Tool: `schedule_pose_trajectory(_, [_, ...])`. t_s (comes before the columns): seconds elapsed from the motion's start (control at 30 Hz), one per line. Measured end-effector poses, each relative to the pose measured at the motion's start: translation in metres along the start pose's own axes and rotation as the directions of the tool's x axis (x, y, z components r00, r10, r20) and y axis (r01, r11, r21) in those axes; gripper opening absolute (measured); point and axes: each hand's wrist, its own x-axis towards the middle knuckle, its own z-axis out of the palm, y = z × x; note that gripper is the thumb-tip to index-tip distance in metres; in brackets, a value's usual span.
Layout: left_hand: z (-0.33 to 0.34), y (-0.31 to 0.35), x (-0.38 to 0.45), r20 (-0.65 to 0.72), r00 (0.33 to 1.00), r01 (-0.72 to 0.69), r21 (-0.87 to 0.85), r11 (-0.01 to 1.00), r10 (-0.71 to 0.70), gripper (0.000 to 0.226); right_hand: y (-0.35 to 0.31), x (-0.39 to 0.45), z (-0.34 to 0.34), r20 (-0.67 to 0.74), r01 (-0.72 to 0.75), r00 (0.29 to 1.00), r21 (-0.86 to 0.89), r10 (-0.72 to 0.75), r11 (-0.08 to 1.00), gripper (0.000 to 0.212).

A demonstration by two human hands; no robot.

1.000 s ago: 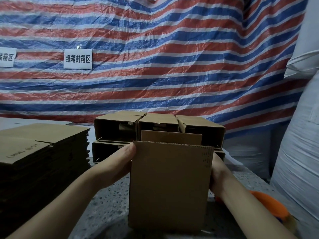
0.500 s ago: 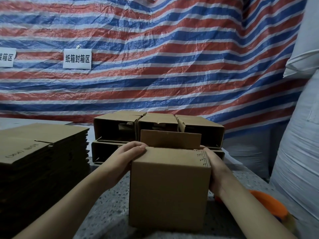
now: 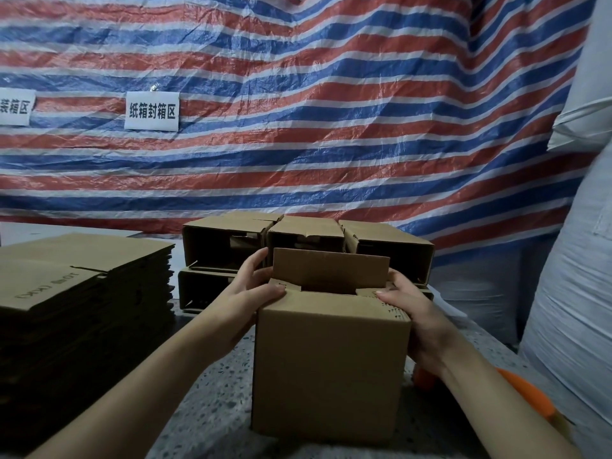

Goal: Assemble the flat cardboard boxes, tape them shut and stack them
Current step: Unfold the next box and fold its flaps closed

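A brown cardboard box [image 3: 328,369] stands upright on the speckled table in front of me. Its near flap lies folded down, the two side flaps are partly in, and the far flap [image 3: 331,270] still stands up. My left hand [image 3: 251,289] holds the box's top left edge, thumb on the folded flap. My right hand [image 3: 410,309] holds the top right edge, thumb pressing the flap there. Behind it is a stack of assembled boxes [image 3: 298,240] lying on their sides with open ends toward me. A tall pile of flat boxes [image 3: 76,293] sits at the left.
An orange tape dispenser [image 3: 523,392] lies on the table [image 3: 212,392] by my right forearm. A large white sack [image 3: 569,293] fills the right side. A red, white and blue striped tarp [image 3: 298,111] with two paper signs hangs behind.
The near flap went from standing upright to folded flat onto the box top. Both hands moved up to the top edges and the side flaps are now being pushed in.
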Motion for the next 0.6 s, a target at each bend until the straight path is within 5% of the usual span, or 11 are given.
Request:
schedule_pose_trajectory(0.33, [0.0009, 0.0062, -0.0029, -0.056, 0.992, -0.105, 0.073, 0.992, 0.109, 0.093, -0.0011, 0.0031, -0.002, -0.017, 0.1, 0.995, -0.032, -0.1, 0.995, 0.075])
schedule_pose_trajectory(0.6, [-0.0018, 0.0104, -0.0063, -0.034, 0.985, -0.154, 0.282, 0.947, 0.171, 0.028, -0.0008, 0.0, -0.005, -0.034, 0.078, 0.996, -0.119, -0.082, 0.99, 0.022])
